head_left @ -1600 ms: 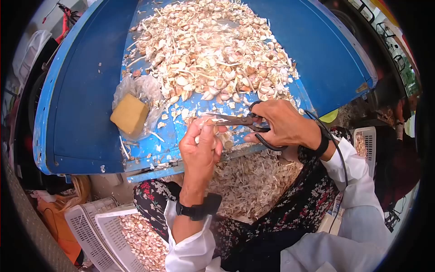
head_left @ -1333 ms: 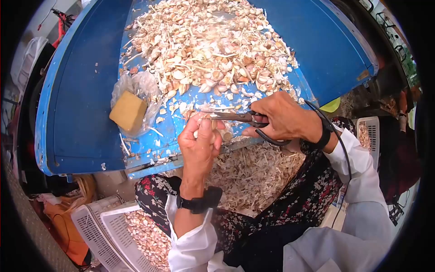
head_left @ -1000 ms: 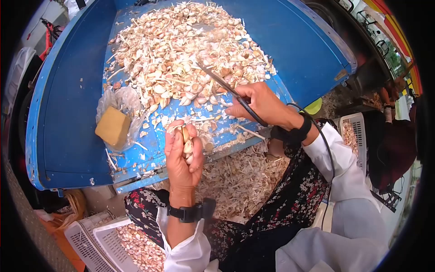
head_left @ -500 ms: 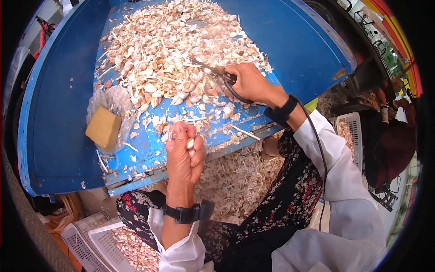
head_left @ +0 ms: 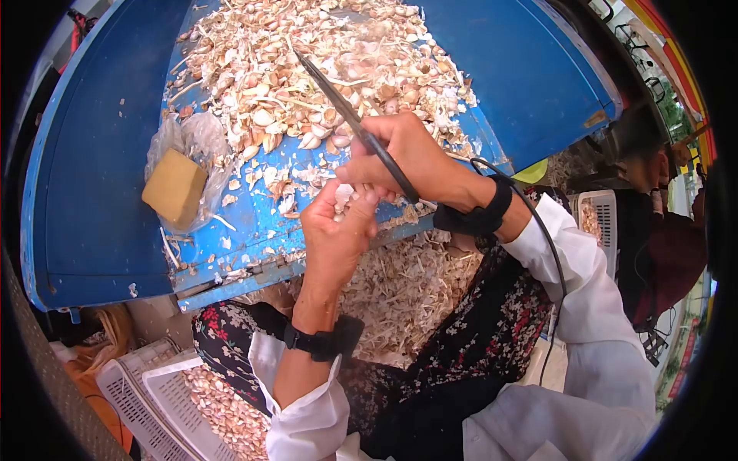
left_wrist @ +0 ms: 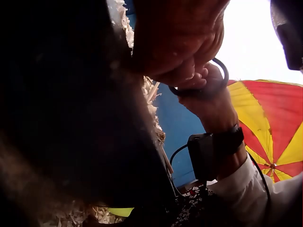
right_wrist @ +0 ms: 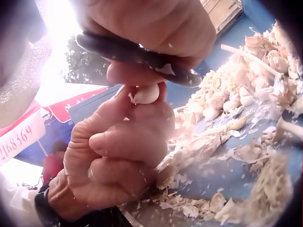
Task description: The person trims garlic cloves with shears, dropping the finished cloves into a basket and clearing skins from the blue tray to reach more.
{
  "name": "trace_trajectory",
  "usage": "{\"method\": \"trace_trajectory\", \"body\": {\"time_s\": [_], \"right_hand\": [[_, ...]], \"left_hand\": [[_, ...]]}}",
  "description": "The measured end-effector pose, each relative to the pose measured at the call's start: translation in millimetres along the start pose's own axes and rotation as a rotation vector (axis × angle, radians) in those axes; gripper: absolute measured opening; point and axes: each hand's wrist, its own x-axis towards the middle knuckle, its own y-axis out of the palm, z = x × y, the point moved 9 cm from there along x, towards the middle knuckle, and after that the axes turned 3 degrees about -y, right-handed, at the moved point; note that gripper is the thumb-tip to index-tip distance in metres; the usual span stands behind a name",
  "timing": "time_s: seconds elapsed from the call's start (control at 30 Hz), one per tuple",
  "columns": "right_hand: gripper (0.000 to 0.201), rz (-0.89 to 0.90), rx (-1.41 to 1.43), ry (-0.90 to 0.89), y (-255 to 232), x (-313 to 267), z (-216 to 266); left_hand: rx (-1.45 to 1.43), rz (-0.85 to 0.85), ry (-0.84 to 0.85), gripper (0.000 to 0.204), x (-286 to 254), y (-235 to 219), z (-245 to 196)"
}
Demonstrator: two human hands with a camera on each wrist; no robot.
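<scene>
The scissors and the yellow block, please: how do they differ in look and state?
The scissors are dark, long and slender; the yellow block is chunky and brownish yellow. The right hand grips the scissors, while the yellow block lies by a crumpled plastic bag, untouched. Both show in the head view.

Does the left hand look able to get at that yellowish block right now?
Probably yes: just loose scraps and crumpled plastic lie between the left hand and the yellowish block. That hand holds a garlic clove, though, so it would likely have to put that down first.
</scene>
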Motion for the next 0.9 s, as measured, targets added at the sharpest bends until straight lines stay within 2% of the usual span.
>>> {"method": "trace_trajectory", "body": {"time_s": [0.1, 0.13, 0.2, 0.27, 0.3, 0.37, 0.4, 0.5, 0.57, 0.6, 0.7, 0.8, 0.9], "right_hand": [[0.022, 0.072, 0.214, 0.102, 11, 0, -8], [0.022, 0.059, 0.288, 0.095, 12, 1, -10], [0.022, 0.005, 0.395, 0.084, 8, 4, -9], [0.023, -0.072, 0.297, 0.01, -10, 5, -1], [0.026, -0.072, -0.073, -0.033, -25, 8, 0], [0.028, 0.174, -0.61, -0.138, -32, 15, -6], [0.026, 0.15, -0.583, -0.137, -46, 17, -16], [0.021, -0.143, -0.623, -0.125, -90, 23, 1], [0.021, -0.115, -0.537, -0.135, -90, 36, -12], [0.027, -0.124, -0.742, -0.174, -87, 43, -16], [0.033, -0.062, -0.95, -0.233, -54, 46, -25], [0.028, -0.027, -0.909, -0.311, -43, 47, -30], [0.02, 0.017, -0.863, -0.248, -58, 51, -23]], "left_hand": [[-0.13, 0.003, 0.008, 0.02, -1, -1, 4], [-0.128, 0.001, 0.012, 0.02, -1, -1, 1], [-0.358, 0.004, -0.011, 0.02, 0, 0, -5], [-0.395, -0.02, -0.016, 0.023, -1, -4, -2], [-0.468, -0.009, -0.035, 0.025, -1, -5, -2], [-0.544, 0.009, -0.054, 0.027, -1, -7, -3], [-0.585, 0.027, -0.037, 0.027, -1, -8, -5], [-0.733, 0.098, -0.005, 0.025, -1, -7, -8], [-0.811, 0.069, -0.051, 0.025, 0, -8, -3], [-0.856, 0.063, -0.086, 0.022, -1, -8, -1], [-0.966, 0.109, -0.149, 0.022, 0, -9, 5], [-1.031, 0.153, -0.139, 0.024, 0, -5, 0], [-0.992, 0.137, -0.155, 0.026, 1, -9, 5]]}}
